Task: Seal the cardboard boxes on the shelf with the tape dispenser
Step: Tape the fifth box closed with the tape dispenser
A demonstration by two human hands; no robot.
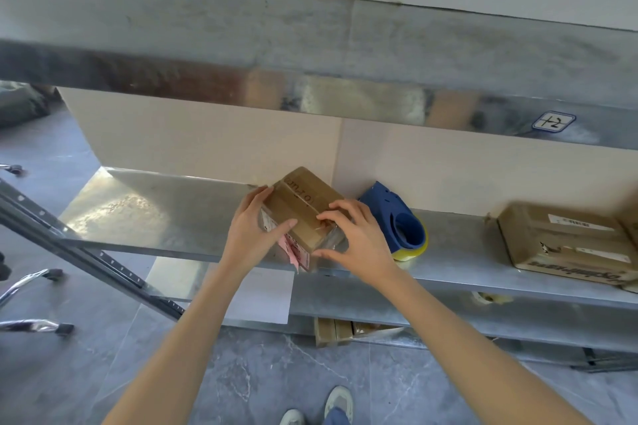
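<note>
Shelf (155, 210), grey metal, spans mid-frame. Flat cardboard box (566, 245) lies on it at right edge of frame. Small cardboard box (303, 207) sits at centre near shelf's front lip, clear tape strip along its top. Left hand (255, 228) grips its left side; right hand (355, 238) clamps its near right corner, fingertips on tape. Blue tape dispenser (400, 224) stands just right of small box, unheld.
</note>
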